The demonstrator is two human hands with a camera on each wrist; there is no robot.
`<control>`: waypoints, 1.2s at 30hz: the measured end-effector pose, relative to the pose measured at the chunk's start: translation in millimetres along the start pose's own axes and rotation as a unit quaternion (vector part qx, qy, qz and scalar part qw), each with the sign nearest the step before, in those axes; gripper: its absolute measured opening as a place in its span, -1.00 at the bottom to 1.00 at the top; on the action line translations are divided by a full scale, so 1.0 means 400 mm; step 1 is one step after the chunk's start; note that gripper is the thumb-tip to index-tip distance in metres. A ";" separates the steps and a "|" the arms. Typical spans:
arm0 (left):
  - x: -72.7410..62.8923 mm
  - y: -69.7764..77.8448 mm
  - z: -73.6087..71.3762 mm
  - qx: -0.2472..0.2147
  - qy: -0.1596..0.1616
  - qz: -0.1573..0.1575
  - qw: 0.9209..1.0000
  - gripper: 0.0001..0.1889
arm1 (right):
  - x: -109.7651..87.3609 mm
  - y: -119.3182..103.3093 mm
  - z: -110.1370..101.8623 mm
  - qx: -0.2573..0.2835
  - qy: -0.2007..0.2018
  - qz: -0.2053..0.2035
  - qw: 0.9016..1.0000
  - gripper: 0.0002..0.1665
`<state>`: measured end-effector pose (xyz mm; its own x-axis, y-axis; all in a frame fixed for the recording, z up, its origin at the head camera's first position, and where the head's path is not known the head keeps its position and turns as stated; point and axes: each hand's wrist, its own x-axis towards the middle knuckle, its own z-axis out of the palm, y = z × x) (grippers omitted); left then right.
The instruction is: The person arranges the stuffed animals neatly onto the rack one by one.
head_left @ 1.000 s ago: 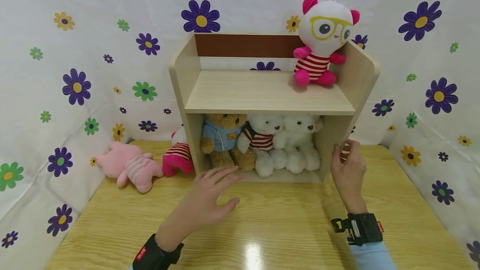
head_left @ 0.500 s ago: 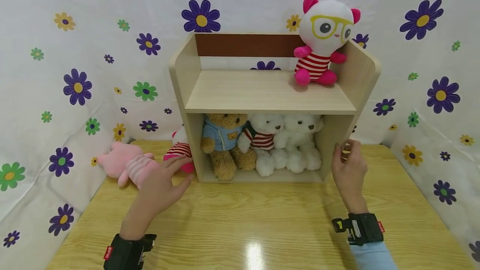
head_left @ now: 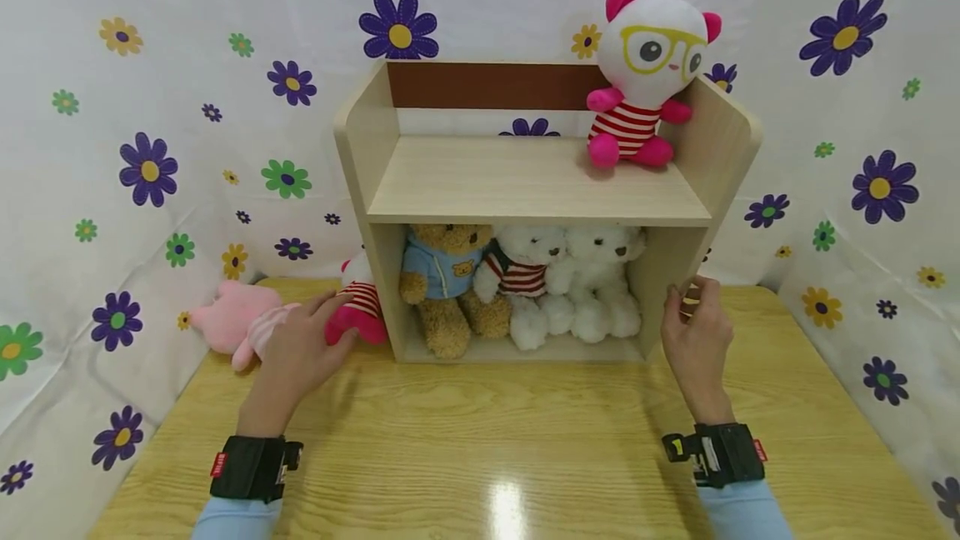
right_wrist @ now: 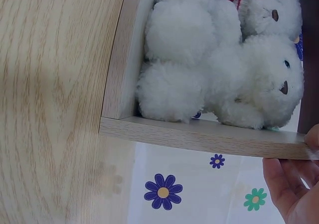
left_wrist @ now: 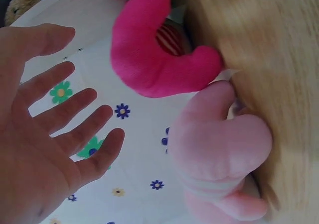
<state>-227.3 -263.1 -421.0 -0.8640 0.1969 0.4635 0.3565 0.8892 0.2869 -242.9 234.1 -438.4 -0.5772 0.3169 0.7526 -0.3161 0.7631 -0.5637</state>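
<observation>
My left hand [head_left: 306, 357] reaches over the front of two plush toys beside the shelf's left side, its fingers spread with nothing between them. One is a pink plush pig [head_left: 232, 319] lying on its side, partly hidden by the hand. The other is a plush toy with a striped shirt and magenta legs [left_wrist: 144, 59], leaning by the shelf. In the left wrist view the fingers [left_wrist: 82, 129] stand apart from both toys. My right hand [head_left: 697, 344] pinches the front edge of the wooden shelf's right side panel [right_wrist: 209, 137], thumb inside and fingers outside.
On the shelf's upper board [head_left: 525, 182] sits a plush panda with yellow glasses [head_left: 637, 82]. The lower compartment holds a brown bear in a blue hoodie [head_left: 447, 282], a white bear in a striped top [head_left: 525, 277] and a plain white bear [head_left: 606, 286].
My left hand has moved left from the front of the lower compartment to the plush toys beside the shelf. The right hand stays at the side panel.
</observation>
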 end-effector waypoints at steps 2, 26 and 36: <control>0.005 -0.007 0.010 -0.002 -0.015 -0.012 1.000 -0.46 | 0.000 0.001 0.000 0.000 0.000 0.001 1.000 -0.72; 0.034 -0.031 0.093 -0.001 -0.047 -0.046 0.998 -0.38 | -0.001 0.005 0.001 -0.003 0.004 -0.003 1.000 -0.73; 0.032 -0.049 0.118 -0.018 0.004 -0.067 0.998 -0.45 | -0.003 0.005 0.001 -0.006 0.004 -0.003 1.000 -0.73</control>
<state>-262.2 -258.4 -460.3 -0.9023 0.0743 0.4247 0.2508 0.8917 0.3767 -243.3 235.0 -440.5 -0.5700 0.3169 0.7581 -0.3097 0.7718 -0.5554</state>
